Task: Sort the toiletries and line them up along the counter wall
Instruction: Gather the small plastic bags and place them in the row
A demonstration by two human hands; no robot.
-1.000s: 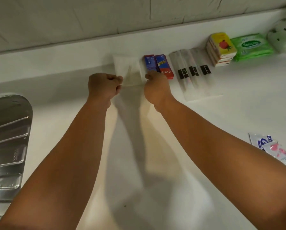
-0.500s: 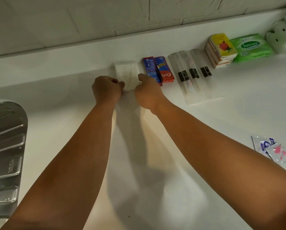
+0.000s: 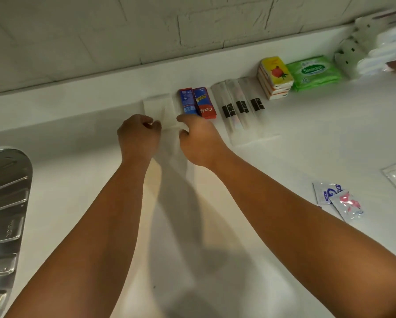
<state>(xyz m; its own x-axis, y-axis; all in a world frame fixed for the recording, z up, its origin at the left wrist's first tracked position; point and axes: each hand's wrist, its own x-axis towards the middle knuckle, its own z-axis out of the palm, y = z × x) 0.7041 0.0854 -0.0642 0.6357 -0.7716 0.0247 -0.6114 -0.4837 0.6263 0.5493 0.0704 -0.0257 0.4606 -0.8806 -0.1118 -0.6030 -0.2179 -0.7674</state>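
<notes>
Sachet (image 3: 158, 106), white, flat: lies against the counter wall (image 3: 77, 95), just left of the toothpaste boxes (image 3: 197, 103).
Probably light, thin, limp and slick; take it by the near corners. The left hand (image 3: 139, 134) curls at the near-left corner, grip unclear; the right hand (image 3: 198, 140) lays a straight index on the near-right edge.

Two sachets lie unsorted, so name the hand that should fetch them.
Right hand, probably: the sachets lie on its side, beside its forearm; the left hand would have to cross over.
</notes>
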